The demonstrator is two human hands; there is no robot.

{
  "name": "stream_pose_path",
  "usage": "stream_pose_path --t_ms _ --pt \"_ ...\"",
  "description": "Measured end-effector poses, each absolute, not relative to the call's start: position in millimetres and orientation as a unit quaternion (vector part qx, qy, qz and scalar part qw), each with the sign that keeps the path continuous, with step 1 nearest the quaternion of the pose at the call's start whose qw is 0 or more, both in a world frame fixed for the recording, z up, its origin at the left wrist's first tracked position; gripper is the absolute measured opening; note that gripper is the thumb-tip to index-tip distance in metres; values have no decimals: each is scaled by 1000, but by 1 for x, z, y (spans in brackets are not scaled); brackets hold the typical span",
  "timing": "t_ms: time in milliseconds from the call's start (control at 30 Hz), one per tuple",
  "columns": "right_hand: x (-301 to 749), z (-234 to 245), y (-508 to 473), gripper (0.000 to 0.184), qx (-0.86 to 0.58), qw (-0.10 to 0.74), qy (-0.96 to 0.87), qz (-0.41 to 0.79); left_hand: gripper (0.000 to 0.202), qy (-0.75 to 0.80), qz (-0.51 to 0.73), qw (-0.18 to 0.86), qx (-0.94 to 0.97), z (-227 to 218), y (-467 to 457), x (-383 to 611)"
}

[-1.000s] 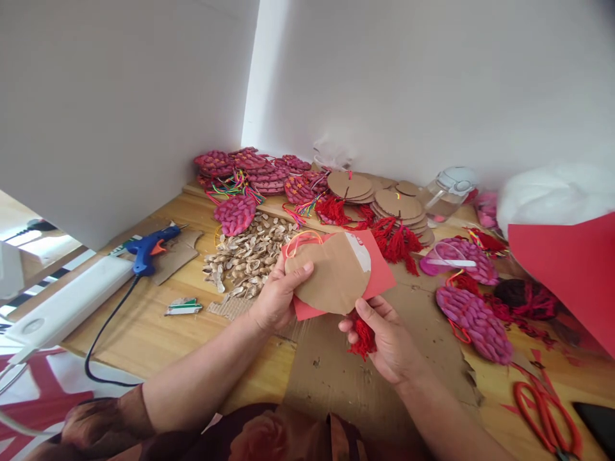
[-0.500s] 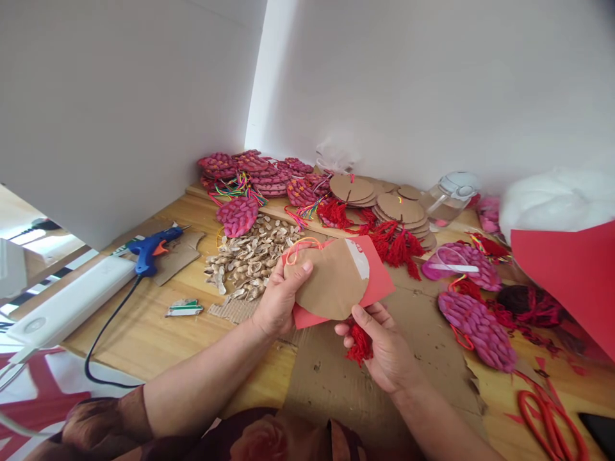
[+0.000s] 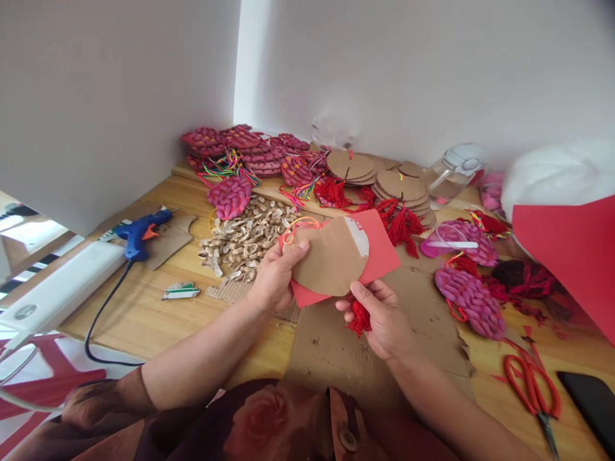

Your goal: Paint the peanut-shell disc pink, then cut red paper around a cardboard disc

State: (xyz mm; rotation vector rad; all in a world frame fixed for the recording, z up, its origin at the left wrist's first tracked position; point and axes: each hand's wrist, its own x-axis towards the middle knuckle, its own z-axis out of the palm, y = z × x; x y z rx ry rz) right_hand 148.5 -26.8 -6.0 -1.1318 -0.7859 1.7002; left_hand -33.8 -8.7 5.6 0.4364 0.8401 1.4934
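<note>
My left hand grips the left edge of a round cardboard disc, thumb on top. Behind the disc lies a sheet of red paper, its corners sticking out past the round edge. A yellow-orange cord loop shows at the disc's upper left, and a white patch marks its upper right. My right hand pinches the lower right edge, closed, with a red tassel hanging between its fingers. The fingers under the disc and paper are partly hidden.
Peanut shells lie beyond my left hand. A blue glue gun rests at the left, its cable trailing. Red scissors and a black phone lie at right. Stacked cardboard discs, braided pink pieces and a bottle stand around.
The view has tilted down and shifted slightly, so more of the scissors and phone shows. Both hands keep their hold on the disc, with the red paper still behind it.
</note>
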Motion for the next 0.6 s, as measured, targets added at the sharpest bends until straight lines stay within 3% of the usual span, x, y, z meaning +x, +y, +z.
stream_pose_path --t_ms 600 --pt "152 -6 -26 40 -451 461 -344 683 34 335 650 650 204 9 -10 -34"
